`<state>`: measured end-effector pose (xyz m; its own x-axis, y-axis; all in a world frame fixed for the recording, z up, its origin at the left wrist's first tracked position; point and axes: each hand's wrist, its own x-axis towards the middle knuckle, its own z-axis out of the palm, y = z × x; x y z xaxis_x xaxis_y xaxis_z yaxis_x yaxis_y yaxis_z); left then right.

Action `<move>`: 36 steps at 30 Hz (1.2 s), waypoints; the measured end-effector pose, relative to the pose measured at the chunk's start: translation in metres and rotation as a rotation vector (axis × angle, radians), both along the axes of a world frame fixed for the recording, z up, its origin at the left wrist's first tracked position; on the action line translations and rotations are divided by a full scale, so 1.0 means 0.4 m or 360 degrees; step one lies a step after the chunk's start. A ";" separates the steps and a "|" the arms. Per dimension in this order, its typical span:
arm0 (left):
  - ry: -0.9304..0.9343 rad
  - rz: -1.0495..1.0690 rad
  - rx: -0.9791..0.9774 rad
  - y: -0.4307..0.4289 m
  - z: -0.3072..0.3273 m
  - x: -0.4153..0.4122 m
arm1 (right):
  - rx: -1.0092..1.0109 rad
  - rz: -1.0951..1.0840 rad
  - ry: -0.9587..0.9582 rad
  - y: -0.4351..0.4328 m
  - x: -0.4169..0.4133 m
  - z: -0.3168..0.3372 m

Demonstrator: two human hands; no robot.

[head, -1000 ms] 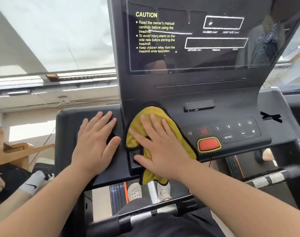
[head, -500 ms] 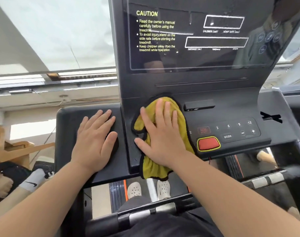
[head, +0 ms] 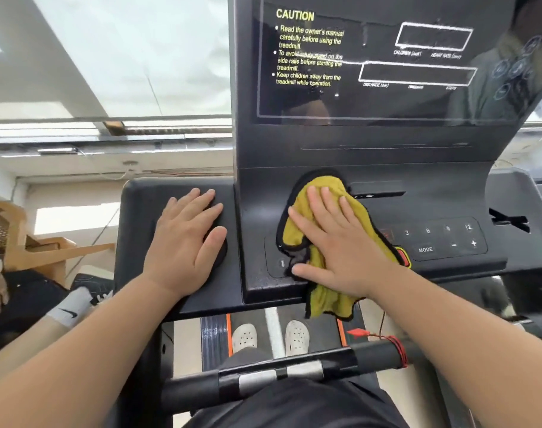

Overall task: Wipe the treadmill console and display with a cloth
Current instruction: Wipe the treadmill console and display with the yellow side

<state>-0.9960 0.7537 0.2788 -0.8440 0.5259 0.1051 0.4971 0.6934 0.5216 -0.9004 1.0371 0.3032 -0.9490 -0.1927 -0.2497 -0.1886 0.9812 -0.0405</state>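
Note:
A yellow cloth (head: 320, 296) with black edging lies on the black treadmill console (head: 449, 193), below the dark display (head: 371, 97) with yellow CAUTION text. My right hand (head: 341, 245) presses flat on the cloth, fingers spread, covering the left part of the button panel and most of the red stop button. The cloth's lower end hangs over the console's front edge. My left hand (head: 186, 242) rests flat, holding nothing, on the console's left wing (head: 140, 211).
The keypad (head: 442, 239) with number, MODE, minus and plus keys lies right of the cloth. A handlebar (head: 263, 378) with silver sensors crosses below, with a red cord (head: 396, 350) wound on it. Another person's leg and sock (head: 69, 310) are at left.
My right hand has slid the cloth up and to the right across the console, from its left front corner toward the slot and keypad. My left hand has stayed put.

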 end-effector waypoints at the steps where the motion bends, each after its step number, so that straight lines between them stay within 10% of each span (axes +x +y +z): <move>1: -0.0007 0.0000 -0.0034 0.001 0.004 0.002 | -0.0034 -0.0078 0.0013 -0.028 -0.016 0.004; 6: 0.0144 0.0017 -0.0482 -0.029 0.007 0.017 | -0.0160 -0.0443 0.0151 -0.205 -0.073 -0.006; 15: 0.0144 0.0001 -0.0643 -0.050 -0.001 0.021 | -0.0053 0.0236 0.0166 -0.188 0.077 -0.050; 26: 0.0054 -0.0010 -0.0538 -0.058 0.013 0.021 | -0.0081 -0.0580 0.0119 -0.127 0.020 -0.015; 36: 0.0041 0.0033 -0.0400 -0.055 0.016 0.023 | -0.0077 0.0140 0.0164 -0.189 0.176 -0.059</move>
<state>-0.9870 0.7316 0.2854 -0.8537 0.5208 -0.0048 0.4923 0.8099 0.3188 -0.8299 0.9616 0.2795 -0.9481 -0.2856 -0.1400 -0.2793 0.9581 -0.0631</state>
